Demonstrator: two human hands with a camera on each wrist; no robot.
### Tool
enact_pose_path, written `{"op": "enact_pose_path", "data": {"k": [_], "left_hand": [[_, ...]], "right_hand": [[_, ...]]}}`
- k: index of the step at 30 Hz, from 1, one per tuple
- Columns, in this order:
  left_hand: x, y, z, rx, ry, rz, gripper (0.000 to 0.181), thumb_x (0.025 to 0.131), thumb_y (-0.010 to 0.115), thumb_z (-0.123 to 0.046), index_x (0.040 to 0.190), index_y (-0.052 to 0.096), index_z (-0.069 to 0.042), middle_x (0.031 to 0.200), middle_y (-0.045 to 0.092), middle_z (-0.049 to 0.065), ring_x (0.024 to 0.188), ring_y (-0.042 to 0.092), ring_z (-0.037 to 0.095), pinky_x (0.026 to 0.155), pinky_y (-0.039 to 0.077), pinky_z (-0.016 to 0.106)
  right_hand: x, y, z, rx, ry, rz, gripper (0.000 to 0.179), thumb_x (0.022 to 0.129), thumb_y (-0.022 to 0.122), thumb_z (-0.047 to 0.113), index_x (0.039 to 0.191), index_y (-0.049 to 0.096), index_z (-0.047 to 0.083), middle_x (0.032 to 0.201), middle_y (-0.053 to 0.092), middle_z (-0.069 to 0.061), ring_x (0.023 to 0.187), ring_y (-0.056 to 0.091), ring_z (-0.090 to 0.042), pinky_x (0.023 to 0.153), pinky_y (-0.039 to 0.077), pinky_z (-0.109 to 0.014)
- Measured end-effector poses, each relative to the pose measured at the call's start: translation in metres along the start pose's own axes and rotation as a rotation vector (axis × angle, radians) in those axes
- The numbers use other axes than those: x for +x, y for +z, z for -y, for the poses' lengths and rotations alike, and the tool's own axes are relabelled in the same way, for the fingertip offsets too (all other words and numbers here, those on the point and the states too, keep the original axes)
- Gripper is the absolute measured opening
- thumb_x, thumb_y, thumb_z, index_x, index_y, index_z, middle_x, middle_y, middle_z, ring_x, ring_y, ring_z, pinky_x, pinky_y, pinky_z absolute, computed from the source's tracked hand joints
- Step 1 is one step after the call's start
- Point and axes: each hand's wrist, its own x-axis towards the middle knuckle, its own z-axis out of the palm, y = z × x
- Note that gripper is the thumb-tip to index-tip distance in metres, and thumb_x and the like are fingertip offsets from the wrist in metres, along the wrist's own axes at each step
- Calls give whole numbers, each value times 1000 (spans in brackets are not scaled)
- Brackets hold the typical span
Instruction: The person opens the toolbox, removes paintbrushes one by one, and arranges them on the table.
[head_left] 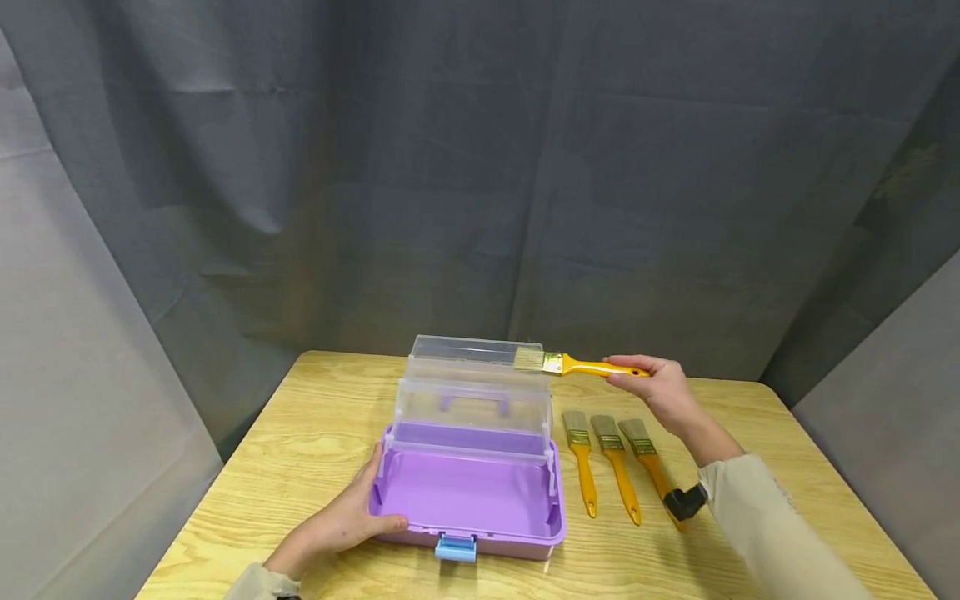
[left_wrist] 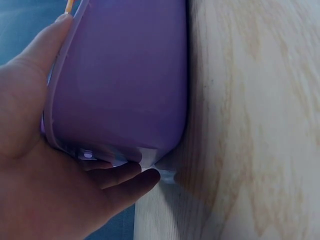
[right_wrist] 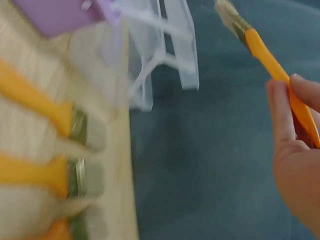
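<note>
My right hand pinches the yellow handle of a paintbrush, its pale bristles pointing left. That brush is raised at the back right of a purple plastic box, and its bristles overlap the box's clear upper trays in the head view. In the right wrist view, thumb and fingers close round the handle. My left hand grips the box's left front corner, thumb over the rim and fingers along the side wall. A blue latch hangs at the box's front. The box stands with its trays folded up and back.
Three more yellow-handled paintbrushes, a left one, a middle one and a right one, lie side by side on the wooden table right of the box. Dark grey cloth hangs behind the table.
</note>
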Motion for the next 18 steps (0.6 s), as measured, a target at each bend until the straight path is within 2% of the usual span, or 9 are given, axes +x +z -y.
{"op": "enact_pose_path", "data": {"k": [4, 8, 18], "left_hand": [[-1, 2, -1, 13, -6, -2, 118, 79, 77, -33, 149, -14, -7, 154, -8, 23, 140, 0, 41, 108, 6, 59], [-3, 3, -4, 29, -5, -6, 118, 78, 77, -34, 150, -12, -5, 154, -7, 25, 139, -1, 43, 108, 7, 60], [-2, 4, -3, 40, 23, -6, 119, 79, 77, -34, 149, -15, -5, 154, -8, 23, 140, 0, 42, 108, 8, 60]], "right_hand": [[-21, -32, -16, 189, -21, 51, 30, 90, 59, -4, 120, 63, -3, 109, 67, 3, 94, 65, -10, 83, 51, -23], [-39, -62, -34, 244, 5, 72, 31, 92, 53, -8, 115, 69, 7, 109, 67, 5, 96, 65, -9, 84, 50, -21], [-77, -121, -67, 397, 67, 44, 35, 93, 47, -13, 112, 70, 5, 108, 66, 0, 97, 66, -14, 83, 51, -25]]}}
